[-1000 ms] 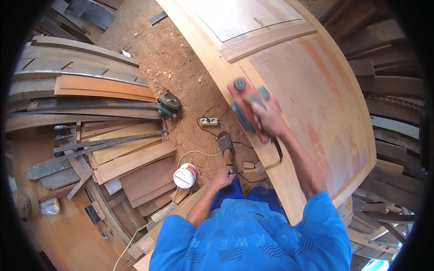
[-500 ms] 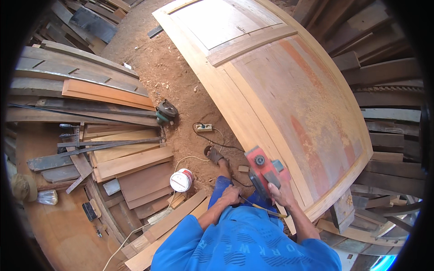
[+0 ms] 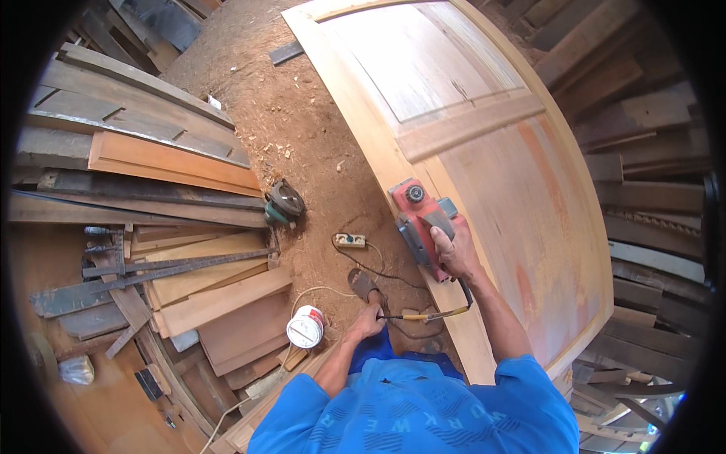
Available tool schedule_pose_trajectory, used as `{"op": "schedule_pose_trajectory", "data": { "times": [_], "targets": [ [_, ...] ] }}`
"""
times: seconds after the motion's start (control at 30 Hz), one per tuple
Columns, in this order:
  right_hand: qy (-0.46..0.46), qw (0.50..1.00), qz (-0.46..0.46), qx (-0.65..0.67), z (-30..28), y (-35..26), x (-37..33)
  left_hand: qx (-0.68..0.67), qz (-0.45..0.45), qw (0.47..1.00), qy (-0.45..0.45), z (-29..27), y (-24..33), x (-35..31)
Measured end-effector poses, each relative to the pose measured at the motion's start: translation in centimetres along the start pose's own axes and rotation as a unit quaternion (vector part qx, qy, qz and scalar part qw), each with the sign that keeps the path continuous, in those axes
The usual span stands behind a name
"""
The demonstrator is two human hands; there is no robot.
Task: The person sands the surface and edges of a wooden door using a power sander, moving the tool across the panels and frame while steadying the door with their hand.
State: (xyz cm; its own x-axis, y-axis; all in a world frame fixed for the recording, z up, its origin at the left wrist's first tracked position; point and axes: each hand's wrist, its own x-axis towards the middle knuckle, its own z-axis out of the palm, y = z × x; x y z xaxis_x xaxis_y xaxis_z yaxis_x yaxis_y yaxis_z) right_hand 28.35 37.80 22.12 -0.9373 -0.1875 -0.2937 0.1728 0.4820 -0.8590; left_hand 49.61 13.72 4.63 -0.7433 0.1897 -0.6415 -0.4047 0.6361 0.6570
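A red and black electric planer (image 3: 418, 231) rests on the pale long edge of a large wooden panelled door (image 3: 499, 181). My right hand (image 3: 455, 248) is wrapped round its rear handle. From the planer's back, a power cord (image 3: 435, 315) with a yellow-wrapped stretch loops down and across to the left. My left hand (image 3: 367, 322) is closed on that cord, low in front of my body and to the left of the door's edge. Pinkish, rough patches and pale shavings mark the door's lower panel.
A power strip (image 3: 350, 240) and cables lie on the shaving-covered floor (image 3: 302, 144), near a green circular tool (image 3: 283, 204). A white lidded bucket (image 3: 305, 327) stands beside stacked boards (image 3: 227, 303) at left. More timber (image 3: 658, 197) lines the right side.
My right hand has carried the planer forward along the door's edge. The cord now stretches longer between both hands. My left hand has shifted slightly left and up, and the view has shifted.
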Motion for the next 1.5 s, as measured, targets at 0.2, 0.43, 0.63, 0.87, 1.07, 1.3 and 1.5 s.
{"op": "schedule_pose_trajectory", "data": {
  "times": [0.2, 0.43, 0.63, 0.87, 1.07, 1.3, 1.5],
  "targets": [
    [0.011, 0.997, -0.016, 0.074, 1.8, -4.8, 10.7, -0.044, 0.018, 0.999, 0.001, -9.6, 0.8, 1.6],
    [0.038, 0.995, -0.05, 0.073, 2.8, -7.7, 18.8, -0.1, -0.044, 0.994, 0.025, -16.6, 0.7, 2.8],
    [0.024, 0.995, -0.074, 0.058, 3.6, -8.5, 22.9, -0.065, 0.02, 0.996, 0.063, -18.0, 1.6, 4.1],
    [0.046, 0.996, -0.078, -0.02, 3.3, -10.8, 29.4, -0.067, -0.005, 0.997, 0.043, -19.7, 2.7, 7.5],
    [0.023, 0.997, -0.068, -0.033, 4.6, -15.3, 32.5, -0.075, -0.035, 0.996, 0.041, -20.6, 3.0, 11.1],
    [-0.002, 0.997, -0.065, -0.029, 4.9, -16.6, 36.9, -0.016, -0.056, 0.998, -0.025, -23.2, 6.4, 13.5],
    [0.041, 0.994, -0.08, -0.069, 5.8, -16.6, 39.2, 0.035, -0.025, 0.997, -0.059, -25.4, 9.5, 14.4]
  ]
}}
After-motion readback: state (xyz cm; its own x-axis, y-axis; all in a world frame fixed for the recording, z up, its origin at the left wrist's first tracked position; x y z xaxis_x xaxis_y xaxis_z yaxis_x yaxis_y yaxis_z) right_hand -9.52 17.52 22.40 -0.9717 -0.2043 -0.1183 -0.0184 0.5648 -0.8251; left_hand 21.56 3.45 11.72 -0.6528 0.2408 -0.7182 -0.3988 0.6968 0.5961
